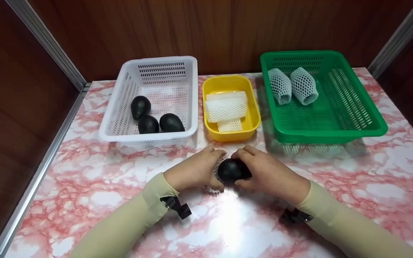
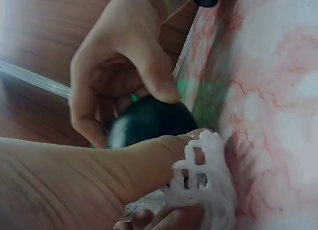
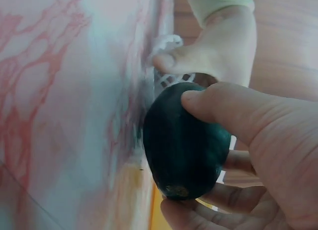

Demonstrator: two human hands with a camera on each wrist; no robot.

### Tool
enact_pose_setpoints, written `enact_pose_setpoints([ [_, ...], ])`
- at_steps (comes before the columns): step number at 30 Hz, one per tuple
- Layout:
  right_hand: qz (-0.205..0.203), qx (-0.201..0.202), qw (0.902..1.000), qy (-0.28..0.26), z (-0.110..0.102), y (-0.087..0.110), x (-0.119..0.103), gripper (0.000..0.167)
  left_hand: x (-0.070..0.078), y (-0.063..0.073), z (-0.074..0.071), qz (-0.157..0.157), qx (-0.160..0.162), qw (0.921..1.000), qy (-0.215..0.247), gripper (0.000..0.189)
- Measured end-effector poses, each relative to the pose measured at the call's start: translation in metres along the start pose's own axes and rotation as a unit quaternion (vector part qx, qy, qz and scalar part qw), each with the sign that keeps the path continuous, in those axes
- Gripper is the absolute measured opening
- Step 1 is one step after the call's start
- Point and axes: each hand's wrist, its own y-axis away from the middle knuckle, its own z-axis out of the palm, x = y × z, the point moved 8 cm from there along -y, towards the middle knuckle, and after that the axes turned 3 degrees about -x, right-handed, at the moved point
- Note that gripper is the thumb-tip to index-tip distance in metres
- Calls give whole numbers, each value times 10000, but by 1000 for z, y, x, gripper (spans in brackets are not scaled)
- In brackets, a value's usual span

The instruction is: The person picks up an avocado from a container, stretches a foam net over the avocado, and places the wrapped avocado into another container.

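My right hand (image 1: 271, 173) grips a dark avocado (image 1: 231, 170) over the middle of the table, thumb on one side and fingers on the other. In the right wrist view the brown stem spot of that fruit faces the camera. Facing it from the left, my left hand (image 1: 196, 170) holds a white foam net sleeve (image 2: 211, 165) by its edge, with thumb and fingers spread apart at the mouth. The avocado's far end is right at this mouth, between the left thumb and fingers. Much of the sleeve is hidden behind the left hand.
A white basket (image 1: 149, 137) at the back left holds three dark avocados (image 1: 171, 123). In the yellow tub (image 1: 232, 136) lie several flat foam nets (image 1: 226, 109). The green basket (image 1: 330, 134) at the back right contains two net-covered items (image 1: 304, 86). Wood panels stand behind.
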Motion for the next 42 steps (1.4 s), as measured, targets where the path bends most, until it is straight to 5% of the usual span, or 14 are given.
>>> enact_pose_setpoints([
  [4, -9, -39, 10000, 8, 1, 0, 0, 61, 6, 4, -6, 267, 18, 9992, 312, 96],
  [8, 16, -79, 10000, -2, 0, 0, 1, 60, 8, 10, -20, 486, 151, 9975, 488, 113],
  [13, 86, -139, 9999, -35, 1, 0, 1, 61, 2, 13, -22, 466, -64, 9972, -576, 128],
  [19, 158, -242, 9995, -103, 2, 0, 1, 62, -3, 9, -11, 486, -251, 9904, -1268, 93],
  [23, 235, -354, 9990, -156, 2, -1, 3, 64, 2, 4, -9, 801, -82, 9909, -1083, 60],
  [26, 213, -325, 9991, -177, 0, -1, 4, 65, 3, 2, -8, 893, -70, 9920, -886, 52],
  [35, -53, 135, 9999, 89, -11, 0, 3, 63, 8, -4, -3, 947, 118, 9948, -353, 60],
  [42, -113, 126, 9996, 224, -15, 0, 0, 63, 17, -8, 2, 933, 110, 9956, -13, 73],
])
